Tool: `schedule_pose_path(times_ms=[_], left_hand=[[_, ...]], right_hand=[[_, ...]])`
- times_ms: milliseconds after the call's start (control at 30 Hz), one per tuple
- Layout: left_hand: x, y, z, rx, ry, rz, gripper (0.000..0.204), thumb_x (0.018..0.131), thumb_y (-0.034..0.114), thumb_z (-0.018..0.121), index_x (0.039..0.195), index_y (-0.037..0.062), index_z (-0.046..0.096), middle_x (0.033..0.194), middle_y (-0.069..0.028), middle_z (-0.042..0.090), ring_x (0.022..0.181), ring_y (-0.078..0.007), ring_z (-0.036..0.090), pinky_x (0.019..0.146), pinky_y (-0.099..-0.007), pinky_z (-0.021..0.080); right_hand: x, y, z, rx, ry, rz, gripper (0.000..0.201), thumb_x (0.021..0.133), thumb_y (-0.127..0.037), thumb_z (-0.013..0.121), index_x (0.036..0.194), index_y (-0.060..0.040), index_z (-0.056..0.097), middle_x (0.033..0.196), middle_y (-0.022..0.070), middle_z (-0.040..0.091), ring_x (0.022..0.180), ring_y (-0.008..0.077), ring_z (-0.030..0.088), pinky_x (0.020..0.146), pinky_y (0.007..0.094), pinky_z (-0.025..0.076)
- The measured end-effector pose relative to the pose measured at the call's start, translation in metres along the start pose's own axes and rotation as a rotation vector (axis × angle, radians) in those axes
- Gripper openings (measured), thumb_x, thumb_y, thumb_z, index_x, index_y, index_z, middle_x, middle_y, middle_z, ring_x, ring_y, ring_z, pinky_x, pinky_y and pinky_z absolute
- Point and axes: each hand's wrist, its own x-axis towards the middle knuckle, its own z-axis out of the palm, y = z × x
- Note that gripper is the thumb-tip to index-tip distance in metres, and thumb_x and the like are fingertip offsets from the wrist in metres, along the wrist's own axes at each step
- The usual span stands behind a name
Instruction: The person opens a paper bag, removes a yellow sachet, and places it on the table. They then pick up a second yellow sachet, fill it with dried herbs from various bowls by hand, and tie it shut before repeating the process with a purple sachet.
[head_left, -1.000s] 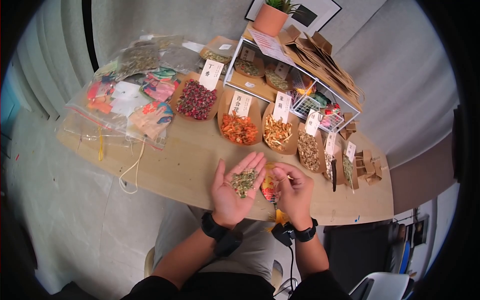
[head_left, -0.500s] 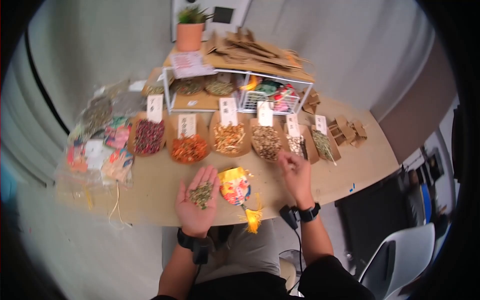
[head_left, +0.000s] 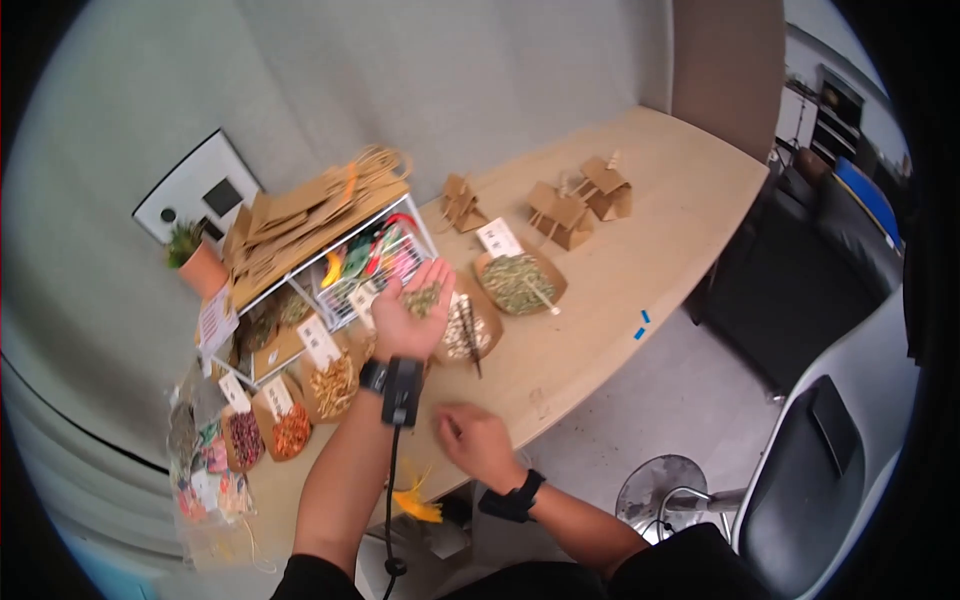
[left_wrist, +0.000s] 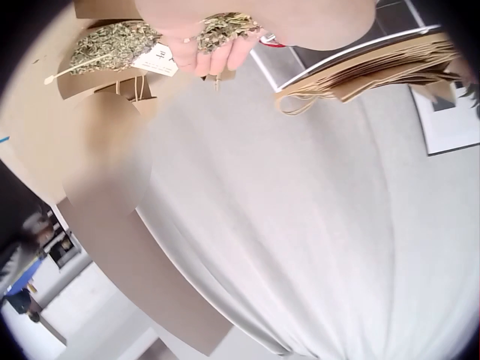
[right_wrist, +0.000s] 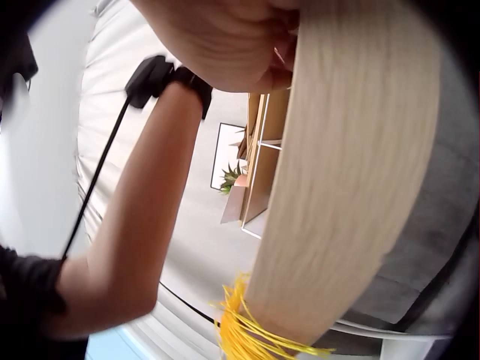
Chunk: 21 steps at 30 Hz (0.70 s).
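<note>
My left hand is palm up with fingers extended, a small heap of dried green herbs on it. In the left wrist view the same herbs lie across the fingers. The hand is above a paper tray of whitish pieces with a dark stick in it, just left of a tray of green herbs. My right hand is low by the table's front edge, fingers loosely curled, nothing visible in them. A yellow tassel hangs at the edge near it; the pouch is hidden behind my left forearm.
Leftward run trays of yellow-orange strips, orange petals and dark red buds, with labels. Behind them stands a shelf with folded paper bags. Small brown paper bags sit farther back. A chair is at right.
The view has turned right. My right hand has let go of the floral pouch and lies low by the table's edge. My left hand has moved toward the right-hand trays, carrying the herbs.
</note>
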Motion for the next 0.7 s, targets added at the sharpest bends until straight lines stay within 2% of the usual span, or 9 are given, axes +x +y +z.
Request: schedule_pose_path(times_ms=[67,133,233,267,367,467,567,667,700], left_hand=[[0.053,-0.023,0.009,0.144,0.04,0.045,0.056,0.104,0.035,0.03,0.137,-0.01,0.037,0.142,-0.0237,0.043,0.134,-0.0331,0.041,0.114,-0.0429,0.035],[0.093,-0.045,0.004,0.284,0.063,0.095,0.059,0.104,0.04,0.031,0.137,-0.0095,0.038,0.141,-0.0231,0.045,0.131,-0.0328,0.045,0.111,-0.0411,0.038],[0.124,-0.072,-0.006,0.77,-0.011,0.115,0.068,0.1,0.051,0.04,0.134,-0.0081,0.042,0.142,-0.0215,0.044,0.138,-0.0285,0.037,0.115,-0.0427,0.029],[0.098,-0.084,0.009,1.129,-0.003,0.061,0.087,0.096,0.067,0.034,0.143,-0.0058,0.034,0.152,-0.0196,0.032,0.147,-0.0246,0.02,0.12,-0.0414,0.011],[0.111,-0.082,-0.004,1.384,-0.28,-0.019,0.097,0.092,0.076,0.023,0.153,0.0001,0.018,0.161,-0.0163,0.014,0.15,-0.0219,0.001,0.119,-0.0405,-0.006],[0.119,-0.068,-0.001,1.302,-0.466,-0.077,0.104,0.088,0.081,0.02,0.155,0.0036,0.001,0.163,-0.0137,-0.002,0.15,-0.0259,-0.009,0.119,-0.0428,-0.006],[0.108,-0.064,0.01,1.211,-0.405,-0.106,0.107,0.084,0.085,0.016,0.155,0.0058,-0.003,0.163,-0.0123,-0.007,0.15,-0.027,-0.009,0.118,-0.0434,-0.009],[0.097,-0.056,0.019,1.028,-0.335,-0.141,0.104,0.086,0.082,0.02,0.155,0.0084,-0.004,0.162,-0.0121,-0.011,0.149,-0.023,-0.016,0.118,-0.0443,-0.011],[0.095,-0.053,0.023,1.001,-0.332,-0.146,0.104,0.086,0.083,0.02,0.155,0.0088,-0.004,0.162,-0.0115,-0.011,0.149,-0.0234,-0.015,0.118,-0.0448,-0.009]], right_hand=[[0.0,0.005,0.002,-0.039,-0.008,-0.067,0.015,0.085,-0.01,0.061,0.096,-0.0032,0.068,0.087,0.0157,0.067,0.075,0.0333,0.066,0.067,0.0409,0.054],[0.0,0.004,0.001,-0.055,-0.04,-0.052,0.014,0.085,-0.011,0.061,0.095,-0.0038,0.069,0.084,0.0145,0.066,0.073,0.0327,0.066,0.066,0.0411,0.054],[-0.001,0.005,-0.001,-0.063,-0.055,-0.045,0.015,0.085,-0.012,0.061,0.096,-0.0044,0.069,0.082,0.0131,0.066,0.071,0.0317,0.066,0.065,0.0406,0.055],[-0.001,0.006,0.0,-0.06,-0.05,-0.046,0.015,0.085,-0.012,0.061,0.096,-0.0045,0.069,0.081,0.0127,0.066,0.071,0.0314,0.066,0.065,0.0403,0.055],[-0.001,0.006,0.002,-0.035,-0.021,-0.048,0.015,0.085,-0.011,0.061,0.096,-0.0045,0.069,0.08,0.0121,0.065,0.07,0.031,0.065,0.064,0.04,0.055],[-0.001,0.007,0.003,-0.028,-0.022,-0.054,0.015,0.085,-0.011,0.061,0.095,-0.0045,0.069,0.081,0.0125,0.065,0.07,0.0319,0.065,0.063,0.0406,0.054],[-0.002,0.003,0.0,0.044,0.042,-0.061,0.012,0.087,-0.011,0.062,0.093,-0.0024,0.069,0.08,0.0126,0.066,0.066,0.0261,0.066,0.061,0.0369,0.053],[-0.004,-0.003,-0.019,0.323,0.251,0.236,0.015,0.092,-0.014,0.062,0.096,-0.0014,0.069,0.081,0.0078,0.068,0.064,0.0143,0.064,0.059,0.0307,0.051],[0.004,-0.003,-0.033,0.287,0.337,0.291,0.016,0.094,-0.013,0.06,0.099,-0.0002,0.068,0.08,0.0088,0.068,0.063,0.0158,0.062,0.059,0.0295,0.05]])
